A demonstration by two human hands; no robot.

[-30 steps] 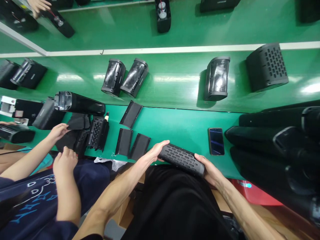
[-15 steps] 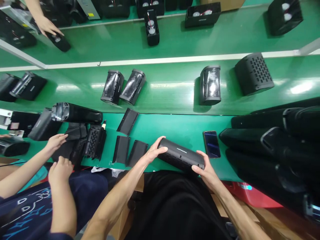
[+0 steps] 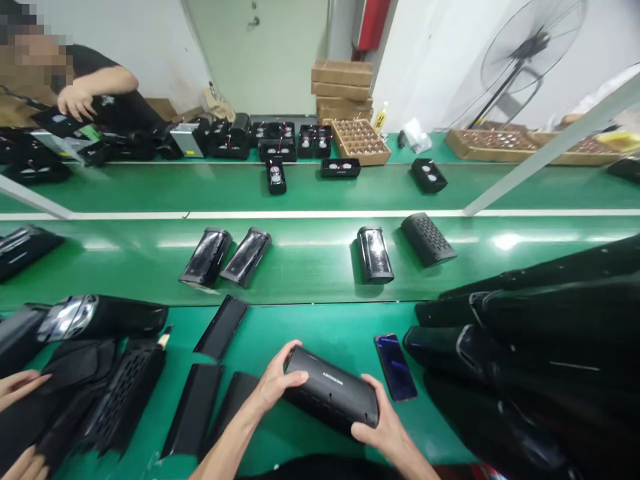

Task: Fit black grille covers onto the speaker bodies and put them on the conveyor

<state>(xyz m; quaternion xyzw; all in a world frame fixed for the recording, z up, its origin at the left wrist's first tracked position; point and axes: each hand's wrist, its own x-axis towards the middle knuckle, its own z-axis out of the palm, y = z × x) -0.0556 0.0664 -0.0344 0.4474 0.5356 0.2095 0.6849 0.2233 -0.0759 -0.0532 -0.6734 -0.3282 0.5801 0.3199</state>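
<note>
Both my hands hold a long black speaker housing (image 3: 333,391) over the near edge of the green bench. My left hand (image 3: 276,381) wraps round its left end, fingers curled on top. At the housing's right end my right hand (image 3: 379,425) grips it from below and the side. Its smooth face with small white lettering is turned up. A dark phone (image 3: 396,366) lies flat just to the right of the housing. Flat black panels (image 3: 221,327) lie to the left of my left hand.
A green conveyor belt (image 3: 310,267) carries several black speaker bodies (image 3: 374,254). A stack of long black housings (image 3: 530,347) fills the right. A neighbour's hands (image 3: 17,387) work on black grilles (image 3: 120,393) at the left. Another person (image 3: 80,93) works across the line. Cardboard trays and a fan stand behind.
The view has tilted up, showing the far bench and wall. I have turned the housing from its perforated side to its smooth lettered side, and it sits further onto the bench.
</note>
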